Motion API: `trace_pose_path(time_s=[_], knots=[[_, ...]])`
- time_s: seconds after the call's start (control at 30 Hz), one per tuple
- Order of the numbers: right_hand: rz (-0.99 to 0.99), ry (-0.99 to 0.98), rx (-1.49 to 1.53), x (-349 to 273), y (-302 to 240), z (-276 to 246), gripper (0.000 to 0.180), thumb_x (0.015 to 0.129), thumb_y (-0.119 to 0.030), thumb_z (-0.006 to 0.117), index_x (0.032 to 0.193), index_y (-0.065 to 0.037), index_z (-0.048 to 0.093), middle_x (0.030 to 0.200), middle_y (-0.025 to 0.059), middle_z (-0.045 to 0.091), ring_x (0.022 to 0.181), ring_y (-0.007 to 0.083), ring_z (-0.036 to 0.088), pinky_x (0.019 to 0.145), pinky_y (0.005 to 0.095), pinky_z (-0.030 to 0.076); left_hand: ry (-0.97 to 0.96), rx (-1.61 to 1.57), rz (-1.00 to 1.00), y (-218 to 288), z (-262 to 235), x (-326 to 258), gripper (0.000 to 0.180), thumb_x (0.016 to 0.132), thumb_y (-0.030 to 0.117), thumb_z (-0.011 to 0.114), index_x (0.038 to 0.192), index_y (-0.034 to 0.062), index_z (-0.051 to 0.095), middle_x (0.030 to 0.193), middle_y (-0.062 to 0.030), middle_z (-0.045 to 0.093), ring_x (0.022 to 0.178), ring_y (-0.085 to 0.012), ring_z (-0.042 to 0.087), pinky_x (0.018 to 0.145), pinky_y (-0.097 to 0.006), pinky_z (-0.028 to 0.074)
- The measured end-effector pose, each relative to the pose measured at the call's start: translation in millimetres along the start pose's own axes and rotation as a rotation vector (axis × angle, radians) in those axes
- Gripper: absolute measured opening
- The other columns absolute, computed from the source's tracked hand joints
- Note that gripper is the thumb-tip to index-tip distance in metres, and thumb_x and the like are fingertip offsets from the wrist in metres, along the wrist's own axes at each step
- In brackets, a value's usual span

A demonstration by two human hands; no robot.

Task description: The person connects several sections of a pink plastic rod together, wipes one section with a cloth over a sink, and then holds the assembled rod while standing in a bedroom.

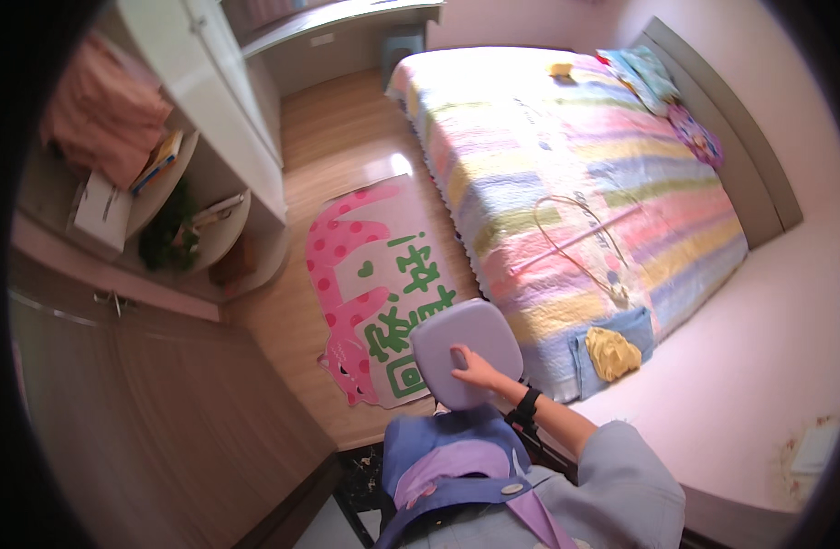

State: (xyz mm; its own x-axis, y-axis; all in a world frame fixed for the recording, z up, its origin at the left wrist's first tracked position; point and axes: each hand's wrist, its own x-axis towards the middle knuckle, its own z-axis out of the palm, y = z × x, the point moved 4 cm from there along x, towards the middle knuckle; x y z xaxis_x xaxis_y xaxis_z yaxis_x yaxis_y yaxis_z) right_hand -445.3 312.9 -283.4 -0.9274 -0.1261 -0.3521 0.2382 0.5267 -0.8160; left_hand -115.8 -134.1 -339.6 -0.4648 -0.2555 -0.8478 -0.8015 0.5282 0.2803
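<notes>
My right hand [475, 369] grips a lilac plastic stool [466, 324] by the hole in the middle of its rounded square seat. The fingers are hooked into the hole, and a black band circles the wrist. The stool hangs in front of my body, above the lower end of a pink cat-shaped floor mat [347, 305]. Its legs are hidden from above. I wear a blue and purple apron [457, 457]. My left hand is out of view.
A bed [530, 165] with a striped quilt runs along the right; a wire hoop, a pink stick and yellow and blue cloths lie on it. A brown door [164, 412] stands at the left, below corner shelves [228, 233]. A desk [347, 16] is at the far wall.
</notes>
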Motion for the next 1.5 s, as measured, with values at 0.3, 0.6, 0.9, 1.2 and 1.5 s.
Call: trace_pose_path(time_s=[0.3,0.6,0.9,1.2,1.5], knots=[[0.089,0.216,0.244,28,-92,-105,0.074,0.074,-0.032,0.066,0.136,-0.014,0.029,0.117,0.0200,0.049,0.102,0.0283,0.052,0.086,0.0365,0.043,-0.471,-0.211,0.526,352,-105,75,0.042,0.086,0.013,0.053,0.125,0.0039,0.043,0.117,-0.0088,0.052,0.101,-0.0156,0.051,0.082,-0.027,0.044],[0.120,0.365,0.677,66,-133,-170,0.060,0.080,-0.012,0.059,0.133,-0.013,0.033,0.068,0.0014,0.053,0.058,0.0082,0.047,0.052,0.0212,0.039,-0.479,0.023,1.085,646,-97,45,0.048,0.082,0.017,0.062,0.126,0.0066,0.044,0.108,-0.0085,0.050,0.104,-0.0170,0.047,0.089,-0.029,0.039],[-0.152,0.547,0.808,104,-138,-233,0.046,0.085,-0.012,0.052,0.129,-0.006,0.039,0.078,0.0051,0.059,0.072,0.0107,0.058,0.066,0.0230,0.046,-0.820,0.231,0.958,798,-76,42,0.027,0.071,0.010,0.073,0.090,0.0018,0.054,0.079,0.0001,0.054,0.077,-0.0085,0.051,0.068,-0.023,0.043],[0.619,0.830,0.693,115,163,-245,0.028,0.081,-0.018,0.053,0.099,0.002,0.057,0.079,0.0093,0.062,0.067,0.0162,0.058,0.056,0.0302,0.046,-0.141,0.843,1.221,908,-41,51,0.066,0.050,0.041,0.082,0.100,0.0054,0.058,0.095,-0.0079,0.055,0.091,-0.0239,0.054,0.087,-0.039,0.035],[0.965,0.777,0.994,165,225,-209,0.029,0.069,-0.025,0.058,0.078,0.001,0.063,0.066,0.0103,0.062,0.056,0.0196,0.057,0.057,0.0345,0.046,-0.048,0.825,1.222,1079,-18,72,0.049,0.056,0.024,0.084,0.090,-0.0022,0.060,0.080,-0.0042,0.058,0.072,-0.0137,0.051,0.066,-0.025,0.042]])
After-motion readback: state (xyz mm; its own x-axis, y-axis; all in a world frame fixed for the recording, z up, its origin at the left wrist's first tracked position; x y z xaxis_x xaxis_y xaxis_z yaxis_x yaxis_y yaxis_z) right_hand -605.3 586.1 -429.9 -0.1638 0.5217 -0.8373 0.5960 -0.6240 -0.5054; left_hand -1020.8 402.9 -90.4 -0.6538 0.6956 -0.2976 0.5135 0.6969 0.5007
